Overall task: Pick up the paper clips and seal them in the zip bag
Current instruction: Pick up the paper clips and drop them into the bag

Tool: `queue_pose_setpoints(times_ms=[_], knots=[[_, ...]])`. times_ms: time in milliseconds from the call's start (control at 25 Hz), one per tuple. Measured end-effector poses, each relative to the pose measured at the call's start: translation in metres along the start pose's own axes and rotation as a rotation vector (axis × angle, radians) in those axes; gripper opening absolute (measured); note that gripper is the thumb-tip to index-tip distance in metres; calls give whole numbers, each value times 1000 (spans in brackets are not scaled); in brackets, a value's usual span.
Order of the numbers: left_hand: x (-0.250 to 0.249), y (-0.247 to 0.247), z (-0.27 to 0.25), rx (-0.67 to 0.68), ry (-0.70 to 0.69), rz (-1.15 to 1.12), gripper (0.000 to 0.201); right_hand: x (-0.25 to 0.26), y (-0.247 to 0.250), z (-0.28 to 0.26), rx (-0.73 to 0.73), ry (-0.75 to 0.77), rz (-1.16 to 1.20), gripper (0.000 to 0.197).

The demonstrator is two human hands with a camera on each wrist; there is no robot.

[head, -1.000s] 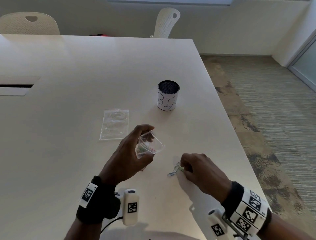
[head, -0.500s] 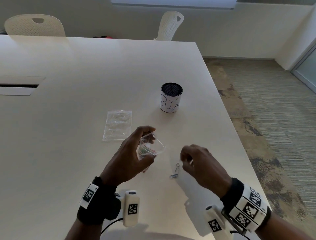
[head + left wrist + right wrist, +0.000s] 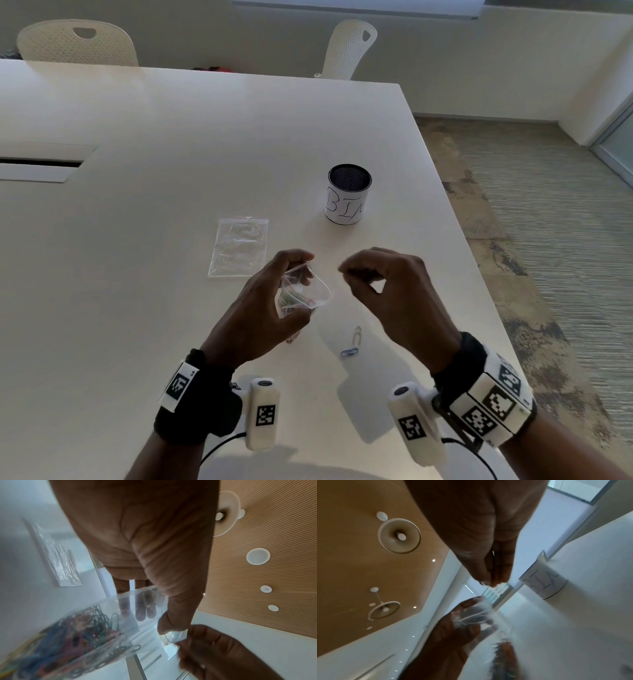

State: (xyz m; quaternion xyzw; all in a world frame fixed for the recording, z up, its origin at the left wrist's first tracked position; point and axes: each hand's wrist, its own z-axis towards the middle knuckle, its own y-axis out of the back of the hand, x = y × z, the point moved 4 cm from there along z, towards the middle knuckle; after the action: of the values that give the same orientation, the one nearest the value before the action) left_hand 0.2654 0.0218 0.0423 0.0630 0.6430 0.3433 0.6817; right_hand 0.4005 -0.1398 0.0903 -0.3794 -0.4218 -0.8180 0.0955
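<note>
While two paper clips (image 3: 354, 341) wait on the near table (image 3: 137, 308), the left hand (image 3: 260, 308) grips the zip bag (image 3: 305, 289) with its mouth open; the right hand (image 3: 387, 291) pinches a clip just right of it. I'd get right over the mouth before letting go. Spare bag (image 3: 239, 246) and bin (image 3: 347, 193) sit farther back.

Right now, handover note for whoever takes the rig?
Left hand holds the zip bag open above the table, many coloured paper clips already inside.
Right hand is raised beside the bag mouth, fingertips pinched; a clip in the pinch can't be confirmed.
Two paper clips lie loose on the table.
A second bag lies flat beyond; bin untouched.
Left: bag the last clips, seal.
</note>
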Motion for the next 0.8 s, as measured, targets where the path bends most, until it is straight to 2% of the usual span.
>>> queue_pose_setpoints(times_ms=[40,160,200,400,640,720,800], knots=[[0,0,0,-1,0,-6,73,-13,-2,-4,110,-11,-54,18],[0,-1,1,6,-11,-11,72,-42,-18,-26,576,29,-225,17],[0,-2,2,11,-14,-12,72,-48,-22,-33,655,49,-265,14],[0,-6,5,25,-23,-7,73,-55,-23,-38,669,44,-325,5],[0,-5,5,21,-25,2,74,-54,-24,-45,751,-43,-430,20],[0,-4,4,18,-24,-4,74,-49,-23,-46,764,-53,-433,15],[-1,-4,4,22,-29,-4,74,-44,-19,-43,693,-57,-381,8]])
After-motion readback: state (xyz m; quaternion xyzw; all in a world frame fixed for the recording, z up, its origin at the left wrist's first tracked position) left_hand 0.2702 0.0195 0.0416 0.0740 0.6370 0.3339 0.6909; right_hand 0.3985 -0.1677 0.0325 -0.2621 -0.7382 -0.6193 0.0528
